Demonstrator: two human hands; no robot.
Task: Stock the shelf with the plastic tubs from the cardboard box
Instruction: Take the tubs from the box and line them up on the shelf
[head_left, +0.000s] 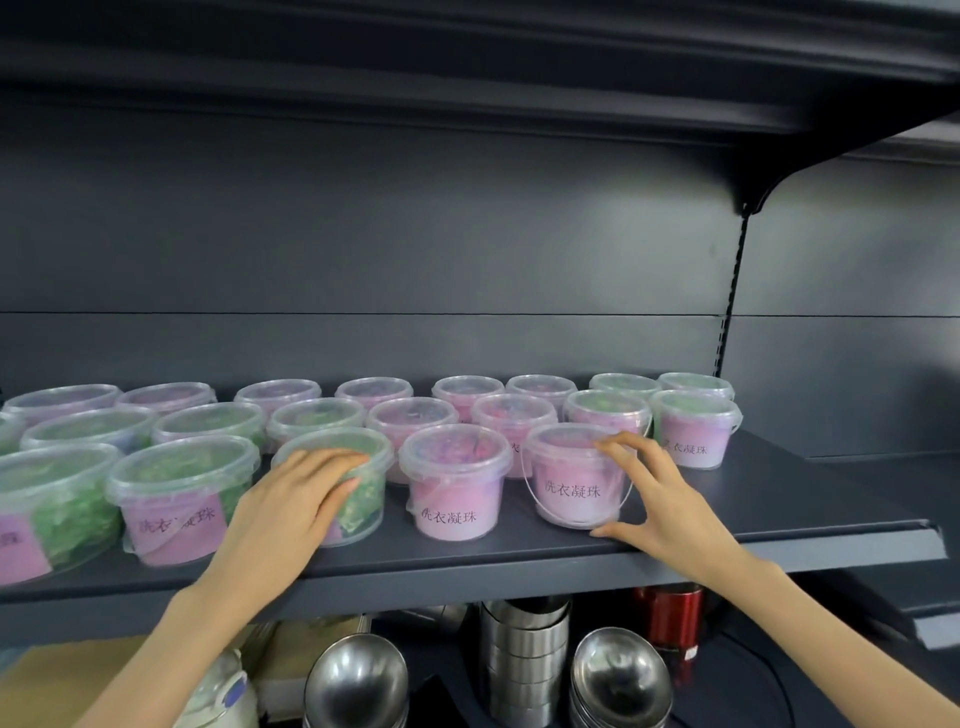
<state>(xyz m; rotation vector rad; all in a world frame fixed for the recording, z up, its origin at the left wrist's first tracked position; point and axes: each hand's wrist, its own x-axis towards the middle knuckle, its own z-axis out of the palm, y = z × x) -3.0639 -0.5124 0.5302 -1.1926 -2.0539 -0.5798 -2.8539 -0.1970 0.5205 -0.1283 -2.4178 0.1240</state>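
Head view puts you late in the job: the dark grey metal shelf (727, 540) already carries clear lidded plastic tubs (182, 493) three rows deep, green-filled ones mostly at the left and pink-filled ones to the right. Below the shelf at the left is a tan cardboard surface (67, 670), perhaps the box, but its inside is out of sight, so you cannot tell how many tubs remain. Your left hand (291, 499) wraps over the near side and lid rim of the green-filled clear tub (363, 499) in the near row, fingers curled on it. Its pink label is mostly hidden behind that hand. Just to the right, the pink-filled clear tub (454, 483) stands untouched, label facing you. Your right hand (660, 499) holds the pink-filled clear tub with a thin wire handle (571, 483), fingertips at the rim and thumb at the base, label turned slightly right of you. Every tub stands upright, lid up, its axis vertical. To the right, the shelf's near corner is bare, so what seems left is filling that end and squaring the near row.
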